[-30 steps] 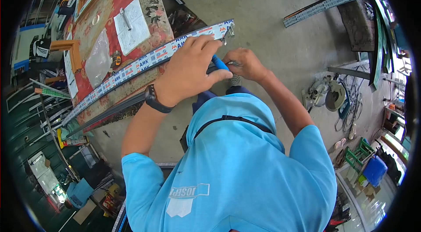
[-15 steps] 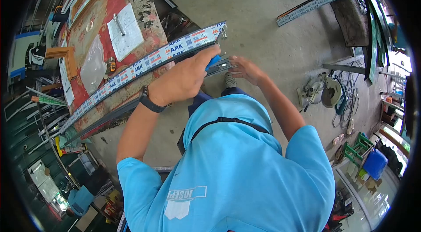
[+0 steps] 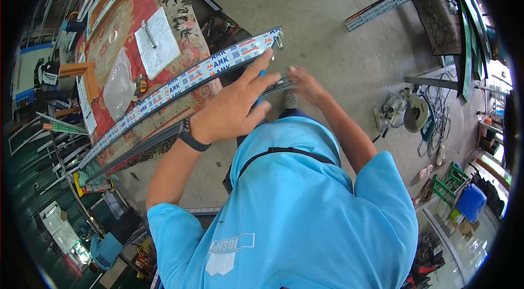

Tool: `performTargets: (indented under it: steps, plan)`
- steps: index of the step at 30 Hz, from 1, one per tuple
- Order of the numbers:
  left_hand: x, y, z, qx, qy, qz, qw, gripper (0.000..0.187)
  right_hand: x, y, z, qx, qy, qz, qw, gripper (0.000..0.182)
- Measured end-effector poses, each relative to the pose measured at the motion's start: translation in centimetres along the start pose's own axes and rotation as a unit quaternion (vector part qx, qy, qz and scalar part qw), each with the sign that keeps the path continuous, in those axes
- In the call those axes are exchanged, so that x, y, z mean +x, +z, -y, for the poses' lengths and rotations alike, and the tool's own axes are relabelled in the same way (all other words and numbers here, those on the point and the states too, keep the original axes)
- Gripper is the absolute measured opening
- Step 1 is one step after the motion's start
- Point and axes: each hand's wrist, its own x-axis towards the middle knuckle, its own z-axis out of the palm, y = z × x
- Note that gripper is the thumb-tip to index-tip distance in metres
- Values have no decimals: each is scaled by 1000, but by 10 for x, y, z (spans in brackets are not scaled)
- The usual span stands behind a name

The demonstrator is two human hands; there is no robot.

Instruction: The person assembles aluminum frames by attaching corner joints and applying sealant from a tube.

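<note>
Metal strip (image 3: 188,78) looks stiff yet light, best taken by its edges; the left hand (image 3: 229,106) parts its fingers over something blue (image 3: 262,73), its hold, like the right hand's (image 3: 306,85), untellable.

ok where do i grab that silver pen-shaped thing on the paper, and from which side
I'd pinch the silver pen-shaped thing across its middle, from above: it looks slim and straight, lying along the paper with both long sides exposed.
</note>
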Motion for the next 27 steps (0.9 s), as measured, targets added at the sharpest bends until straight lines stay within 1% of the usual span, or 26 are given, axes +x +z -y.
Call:
performTargets:
  steps: [1, 2, 3, 4, 5, 6, 7, 8, 11, 13, 14, 17, 20, 23, 26, 27]
  plan:
    - [0, 3, 3, -17, -6, -39, 999, 61, -2, 1, 2, -83, -108, -43, 990, 55]
    - [0, 0, 5, -42, -40, -11, 998, 60, -6, 5, 4, -162, -213, -87, 960, 56]
    - [-3, -3, 7, -69, -75, 19, 995, 58, -19, 19, 22, -241, -264, -39, 933, 54]
    - [-3, -3, 9, -37, -68, 49, 996, 57, -37, 43, 55, -317, -312, 10, 896, 51]
    - [-3, -3, 12, -7, -58, 78, 995, 56, -48, 59, 74, -389, -359, 57, 846, 49]
    - [2, -3, 15, 86, -1, 103, 991, 55, -49, 67, 78, -437, -323, 91, 834, 44]
    - [6, -4, 16, 180, 57, 126, 974, 55, -49, 75, 82, -483, -287, 123, 818, 40]
    - [11, -4, 12, 236, 96, 76, 964, 53, -49, 80, 85, -527, -249, 155, 798, 35]
    - [21, -11, 0, 326, 89, -41, 940, 48, -47, 82, 82, -522, -281, 136, 794, 22]
    - [18, -17, 10, 178, 36, -139, 973, 45, -42, 78, 78, -475, -341, 111, 804, 20]
    - [15, -20, 14, 100, 8, -184, 978, 43, -42, 76, 75, -448, -368, 97, 809, 19]
    - [7, -32, 4, 29, -67, -93, 993, 48, -39, 74, 75, -468, -330, 95, 814, 19]
    - [8, -30, -9, 31, -70, -7, 997, 56, -38, 80, 78, -462, -340, 112, 812, 20]
    - [6, -16, 6, 98, 25, -42, 994, 62, -33, 76, 70, -502, -304, 96, 804, 20]
    - [3, -11, -9, 79, -122, -95, 985, 60, -31, 80, 65, -467, -354, 92, 806, 19]
    - [5, -13, -12, 75, -155, -51, 984, 59, -32, 81, 63, -469, -358, 93, 802, 20]
